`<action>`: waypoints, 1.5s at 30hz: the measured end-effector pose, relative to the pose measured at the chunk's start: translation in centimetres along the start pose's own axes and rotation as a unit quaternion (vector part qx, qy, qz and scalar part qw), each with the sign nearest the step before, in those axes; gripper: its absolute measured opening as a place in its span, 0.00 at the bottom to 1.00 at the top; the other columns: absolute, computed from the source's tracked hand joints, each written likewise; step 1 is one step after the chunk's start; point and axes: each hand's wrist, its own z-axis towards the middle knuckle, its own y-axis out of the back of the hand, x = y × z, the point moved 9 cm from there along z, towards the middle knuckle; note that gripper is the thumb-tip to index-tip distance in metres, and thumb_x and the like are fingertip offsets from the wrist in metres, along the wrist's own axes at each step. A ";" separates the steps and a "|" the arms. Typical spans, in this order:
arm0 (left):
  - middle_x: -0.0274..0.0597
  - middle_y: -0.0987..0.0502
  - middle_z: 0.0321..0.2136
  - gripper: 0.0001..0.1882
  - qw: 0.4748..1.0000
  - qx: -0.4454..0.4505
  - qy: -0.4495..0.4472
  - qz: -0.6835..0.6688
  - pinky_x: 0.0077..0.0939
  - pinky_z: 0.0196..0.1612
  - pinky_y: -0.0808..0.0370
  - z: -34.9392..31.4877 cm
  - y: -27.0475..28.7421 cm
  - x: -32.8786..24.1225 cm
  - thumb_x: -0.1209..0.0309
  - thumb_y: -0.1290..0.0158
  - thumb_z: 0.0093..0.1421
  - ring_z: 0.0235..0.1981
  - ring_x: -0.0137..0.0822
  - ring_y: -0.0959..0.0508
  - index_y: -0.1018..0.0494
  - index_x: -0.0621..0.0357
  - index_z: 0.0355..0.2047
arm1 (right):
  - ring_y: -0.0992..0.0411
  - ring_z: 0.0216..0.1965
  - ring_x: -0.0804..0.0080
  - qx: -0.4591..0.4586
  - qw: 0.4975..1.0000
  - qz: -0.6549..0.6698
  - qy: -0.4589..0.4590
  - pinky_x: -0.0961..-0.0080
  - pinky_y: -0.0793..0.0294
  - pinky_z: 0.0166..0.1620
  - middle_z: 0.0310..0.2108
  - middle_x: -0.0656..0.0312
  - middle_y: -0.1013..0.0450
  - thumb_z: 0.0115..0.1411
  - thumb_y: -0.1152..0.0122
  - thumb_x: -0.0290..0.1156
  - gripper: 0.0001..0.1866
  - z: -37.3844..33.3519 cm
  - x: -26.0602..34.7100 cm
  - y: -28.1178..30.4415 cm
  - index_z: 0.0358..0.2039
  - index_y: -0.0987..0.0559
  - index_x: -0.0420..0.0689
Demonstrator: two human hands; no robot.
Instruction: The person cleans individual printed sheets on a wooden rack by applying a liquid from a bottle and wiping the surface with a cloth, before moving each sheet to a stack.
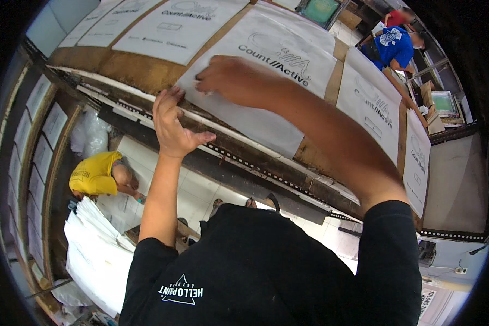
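Observation:
A white printed sheet [250, 111] with black lettering lies on the brown tabletop in front of me. My right hand [228, 81] is over its left part, with the fingers curled together. What they pinch, if anything, is too small to make out. At the table's near edge, my left hand [174, 127] is raised with its fingers stretched up and the thumb apart. Its fingertips reach the sheet's near left corner; whether they press on it I cannot tell.
More printed sheets [174, 32] lie along the table [130, 65], left and right. A perforated metal rail [233, 149] runs along its edge. Below left, a person in a yellow shirt [95, 171] bends beside a white stack [95, 250]. A person in blue [391, 46] works far right.

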 end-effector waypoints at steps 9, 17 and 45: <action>0.53 0.25 0.49 0.45 1.000 -0.020 -0.005 0.014 0.59 0.62 0.34 -0.2 0.2 0.0 0.26 0.43 0.48 0.53 0.57 0.24 0.39 0.56 0.42 | 0.29 0.53 0.58 0.203 0.975 0.005 -0.085 0.67 0.24 0.55 0.52 0.58 0.27 0.54 0.41 0.19 0.23 -16.6 5.2 5.6 0.52 0.22 0.41; 0.53 0.25 0.50 0.45 0.999 -0.030 -0.019 0.018 0.58 0.62 0.34 -0.1 0.5 0.0 0.26 0.44 0.49 0.54 0.57 0.25 0.38 0.57 0.44 | 0.27 0.50 0.57 0.104 0.985 0.039 -0.128 0.62 0.25 0.55 0.46 0.57 0.21 0.60 0.42 0.22 0.13 -11.0 2.8 8.7 0.45 0.18 0.43; 0.55 0.25 0.49 0.38 0.997 -0.022 0.051 -0.055 0.56 0.63 0.35 0.2 0.6 0.5 0.36 0.39 0.55 0.54 0.58 0.26 0.38 0.59 0.41 | 0.23 0.48 0.55 -0.010 0.960 0.149 -0.239 0.64 0.22 0.52 0.43 0.54 0.20 0.55 0.38 0.19 0.14 -20.0 4.6 13.6 0.43 0.16 0.40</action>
